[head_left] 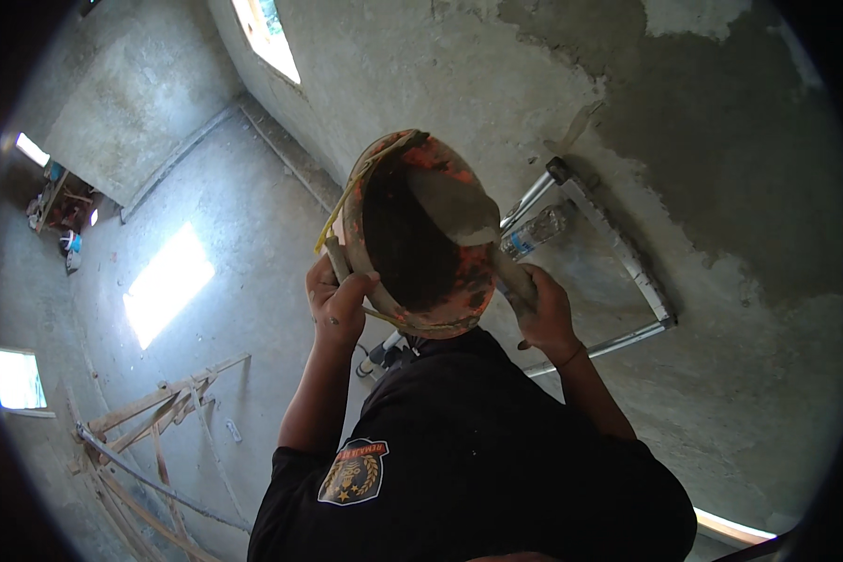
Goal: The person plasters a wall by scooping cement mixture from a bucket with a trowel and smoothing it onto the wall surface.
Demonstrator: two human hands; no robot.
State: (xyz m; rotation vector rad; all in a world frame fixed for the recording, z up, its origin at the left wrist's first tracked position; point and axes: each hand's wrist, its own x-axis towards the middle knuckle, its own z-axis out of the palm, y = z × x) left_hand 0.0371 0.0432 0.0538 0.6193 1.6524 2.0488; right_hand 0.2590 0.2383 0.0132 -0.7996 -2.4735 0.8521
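Note:
An orange bucket (482, 309), crusted with grey mortar, is tilted in front of my chest, and I see into its dark inside. My left hand (339, 304) is closed at its left side, on a grey grip (336, 256) with yellow cord (348, 201) running along the rim; the thumb lies over the rim. On the right, my right hand (545, 314) wraps round the mortar-coated handle of a trowel (515, 281). Its grey blade (451, 211) reaches into the bucket. How much mortar is inside cannot be made out.
A metal tube frame (618, 239) stands to the right against the rough plastered wall (740, 187), with a clear plastic bottle (539, 232) by it. A wooden trestle (159, 412) is at lower left. Clutter (66, 206) lies in the far left corner.

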